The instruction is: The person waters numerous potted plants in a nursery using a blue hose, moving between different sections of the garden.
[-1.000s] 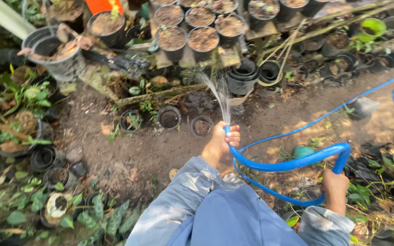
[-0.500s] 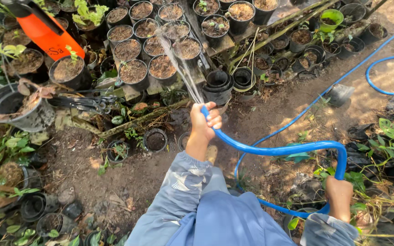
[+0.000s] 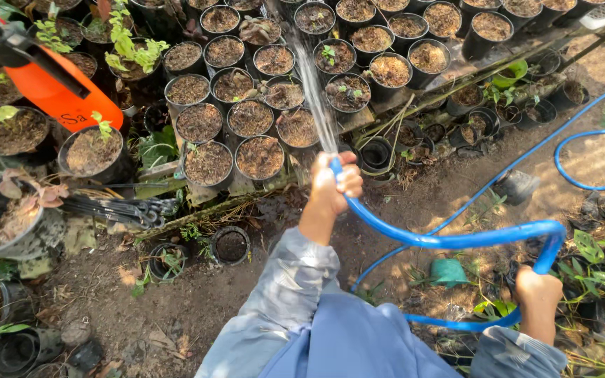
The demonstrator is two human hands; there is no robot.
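Watering pots, hose in both your hands.

Your left hand (image 3: 332, 187) is clenched around the end of the blue hose (image 3: 456, 240), thumb over the mouth; a spray of water (image 3: 313, 91) fans up over the black pots of soil (image 3: 260, 157). Your right hand (image 3: 537, 292) grips the hose further back, where it loops. An orange sprayer (image 3: 54, 87) stands among the pots at left.

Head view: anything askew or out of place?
Yes. The orange sprayer lies tilted across the soil-filled pots. Several empty black pots sit scattered on the dirt. The blue hose loops loosely between both hands.
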